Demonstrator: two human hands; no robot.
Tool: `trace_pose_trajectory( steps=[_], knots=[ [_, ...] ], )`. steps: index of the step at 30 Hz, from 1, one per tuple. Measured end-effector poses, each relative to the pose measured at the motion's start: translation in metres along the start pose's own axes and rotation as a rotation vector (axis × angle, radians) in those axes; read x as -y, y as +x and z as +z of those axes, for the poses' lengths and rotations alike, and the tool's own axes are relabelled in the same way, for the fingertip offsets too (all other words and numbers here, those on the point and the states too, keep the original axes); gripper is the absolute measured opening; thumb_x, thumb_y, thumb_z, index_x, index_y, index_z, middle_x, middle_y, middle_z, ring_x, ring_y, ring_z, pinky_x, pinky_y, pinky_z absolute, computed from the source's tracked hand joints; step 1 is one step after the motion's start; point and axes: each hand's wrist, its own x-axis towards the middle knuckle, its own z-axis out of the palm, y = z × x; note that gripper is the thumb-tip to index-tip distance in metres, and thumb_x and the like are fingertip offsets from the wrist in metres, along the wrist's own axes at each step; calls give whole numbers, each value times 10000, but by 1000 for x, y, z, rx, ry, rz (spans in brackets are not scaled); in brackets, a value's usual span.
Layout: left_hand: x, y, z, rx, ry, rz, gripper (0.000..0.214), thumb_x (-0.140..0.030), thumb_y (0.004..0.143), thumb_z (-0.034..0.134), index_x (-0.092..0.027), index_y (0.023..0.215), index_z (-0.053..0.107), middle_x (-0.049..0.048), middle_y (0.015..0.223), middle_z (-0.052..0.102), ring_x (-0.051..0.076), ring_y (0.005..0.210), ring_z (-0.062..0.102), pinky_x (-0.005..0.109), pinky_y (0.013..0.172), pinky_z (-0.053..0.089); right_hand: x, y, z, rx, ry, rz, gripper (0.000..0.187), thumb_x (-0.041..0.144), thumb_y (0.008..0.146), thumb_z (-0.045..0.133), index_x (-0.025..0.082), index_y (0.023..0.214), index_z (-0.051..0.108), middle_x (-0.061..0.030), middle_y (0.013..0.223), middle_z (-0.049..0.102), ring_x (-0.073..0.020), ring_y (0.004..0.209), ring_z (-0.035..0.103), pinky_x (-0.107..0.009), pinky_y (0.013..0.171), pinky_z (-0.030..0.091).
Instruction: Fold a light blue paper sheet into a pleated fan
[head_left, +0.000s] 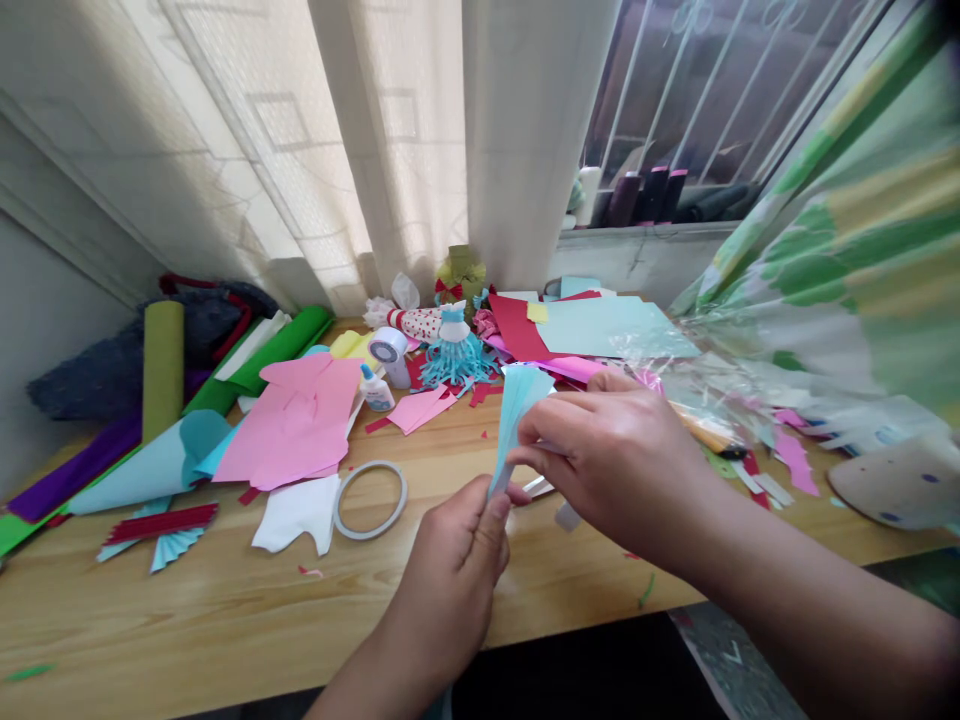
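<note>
My left hand (pixel 461 550) is closed round the narrow lower end of a pleated light-blue paper fan (pixel 520 400), which stands upright above the fist. Beside it, my right hand (pixel 615 450) pinches a pale strip (pixel 553 450) between thumb and forefinger, right against the fan's side. A whitish end (pixel 568 516) hangs below the right fingers; whether it belongs to the same strip is hidden. To the left of my hands, a roll of tape (pixel 370 500) lies flat on the wooden table (pixel 225 620).
Pink paper (pixel 292 425), a glue bottle (pixel 376 390) and a white round-headed device (pixel 390 352) stand or lie left of centre. Behind the hands are a blue fringed paper piece (pixel 454 360) and light-blue sheets (pixel 615 327). Clear plastic wrap (pixel 675 375) and scraps cover the right.
</note>
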Motion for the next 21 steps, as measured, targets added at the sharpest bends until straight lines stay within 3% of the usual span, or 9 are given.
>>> trace_pose_trajectory(
  steps=[9, 13, 17, 19, 21],
  knots=[
    [4, -7, -5, 57, 240, 48, 263, -368, 956, 349, -219, 1067, 535, -69, 550, 425, 104, 478, 377, 212, 498, 316, -1, -3, 3, 24, 116, 46, 151, 295, 799, 653, 209, 684, 610, 27, 644, 653, -156, 614, 578, -298, 657, 313],
    [6, -11, -7, 104, 288, 40, 274, -361, 961, 334, -217, 1090, 529, -65, 536, 482, 115, 503, 438, 218, 554, 363, -3, -5, 4, 6, 152, 140, 181, 338, 721, 733, 205, 720, 609, 29, 585, 619, -160, 594, 545, -271, 597, 297],
    [-2, -11, -11, 171, 294, 35, 286, -342, 956, 351, -230, 1107, 567, -6, 806, 648, 128, 704, 579, 232, 689, 428, -3, -7, 5, 29, 226, 171, 179, 298, 696, 753, 208, 688, 598, 46, 569, 590, -146, 590, 507, -261, 594, 292],
    [-7, -8, -13, 119, 316, 90, 243, -329, 929, 428, -231, 1064, 605, 20, 968, 658, 159, 890, 594, 256, 806, 424, -2, -7, 4, 34, 245, 148, 183, 268, 720, 730, 199, 643, 579, 45, 573, 582, -135, 585, 487, -264, 608, 297],
    [-12, -5, -13, 55, 292, 107, 221, -340, 907, 477, -222, 1028, 620, 27, 981, 662, 175, 926, 596, 262, 811, 427, 0, -8, 5, 45, 243, 144, 204, 268, 737, 710, 191, 616, 564, 39, 564, 572, -130, 569, 464, -267, 607, 294]
  ],
)
